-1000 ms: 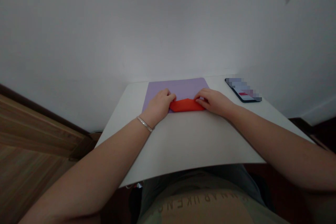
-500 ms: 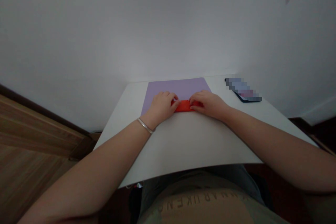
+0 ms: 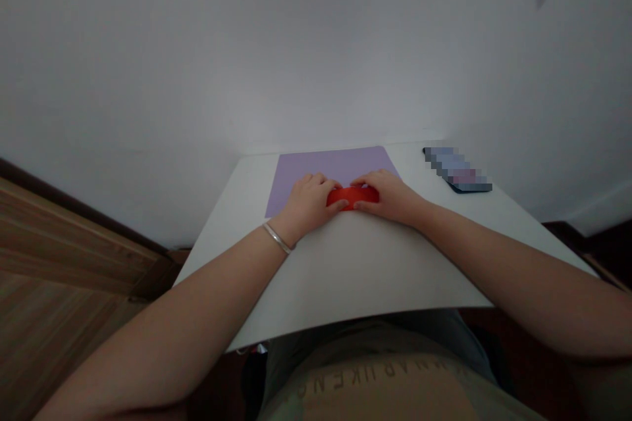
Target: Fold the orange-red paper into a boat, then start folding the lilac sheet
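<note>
A small bright red strip (image 3: 352, 197) lies across the near edge of the purple sheet (image 3: 340, 161). It looks soft or folded, with a rounded upper edge; whether it is paper, cloth or clay I cannot tell. My left hand (image 3: 313, 202), with a silver bangle at its wrist, grips the left end between thumb and fingers. The right end is in my right hand (image 3: 388, 194), its thumb on the near side and its fingers curled over the far side. Fingers partly cover both ends of the strip.
The purple sheet rests on a white table (image 3: 345, 270) against a pale wall (image 3: 316, 46). A dark-edged flat device (image 3: 471, 189) with a blurred-out face lies at the back right. Wooden furniture (image 3: 64, 289) stands to the left, below table level.
Both hands have closed inward around the red strip, thumbs now nearer each other. The strip looks shorter and more arched than before. My left hand has shifted slightly right.
</note>
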The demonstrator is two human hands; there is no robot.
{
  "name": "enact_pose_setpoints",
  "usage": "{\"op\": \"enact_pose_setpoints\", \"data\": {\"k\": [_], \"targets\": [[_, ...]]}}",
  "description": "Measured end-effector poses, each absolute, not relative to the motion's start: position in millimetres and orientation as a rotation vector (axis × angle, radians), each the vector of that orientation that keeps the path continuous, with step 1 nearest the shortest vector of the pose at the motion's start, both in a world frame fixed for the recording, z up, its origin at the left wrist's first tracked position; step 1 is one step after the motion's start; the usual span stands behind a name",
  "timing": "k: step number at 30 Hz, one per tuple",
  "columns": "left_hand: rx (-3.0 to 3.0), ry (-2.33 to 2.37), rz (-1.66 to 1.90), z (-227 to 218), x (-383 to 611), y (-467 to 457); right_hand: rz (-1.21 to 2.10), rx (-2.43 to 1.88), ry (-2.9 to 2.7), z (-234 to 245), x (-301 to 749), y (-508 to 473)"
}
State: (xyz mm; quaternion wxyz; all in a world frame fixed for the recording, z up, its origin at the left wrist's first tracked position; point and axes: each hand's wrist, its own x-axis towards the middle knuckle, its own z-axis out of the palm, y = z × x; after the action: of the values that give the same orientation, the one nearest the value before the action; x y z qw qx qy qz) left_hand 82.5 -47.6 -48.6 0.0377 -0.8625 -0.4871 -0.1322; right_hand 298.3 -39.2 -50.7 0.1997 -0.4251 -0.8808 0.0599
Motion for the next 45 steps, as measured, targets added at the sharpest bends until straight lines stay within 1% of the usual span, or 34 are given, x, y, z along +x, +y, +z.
{"op": "enact_pose_setpoints", "data": {"k": [9,15,24,37,45], "targets": [[-2.629,-1.493,-0.388,-49,83,-48,0.254,-1.267,-2.367,-52,294,-39],[-2.601,-1.473,-0.370,-47,86,-52,0.191,-1.211,-2.329,-53,293,-39],[-2.577,-1.320,-0.253,-50,91,-51,0.125,-1.192,-2.463,-56,290,-33],[-2.671,-1.416,-0.287,-47,85,-49,0.009,-1.209,-2.558,-52,293,-35],[-2.666,-1.499,-0.257,-46,81,-47,0.087,-1.214,-2.568,-51,302,-31]]}}
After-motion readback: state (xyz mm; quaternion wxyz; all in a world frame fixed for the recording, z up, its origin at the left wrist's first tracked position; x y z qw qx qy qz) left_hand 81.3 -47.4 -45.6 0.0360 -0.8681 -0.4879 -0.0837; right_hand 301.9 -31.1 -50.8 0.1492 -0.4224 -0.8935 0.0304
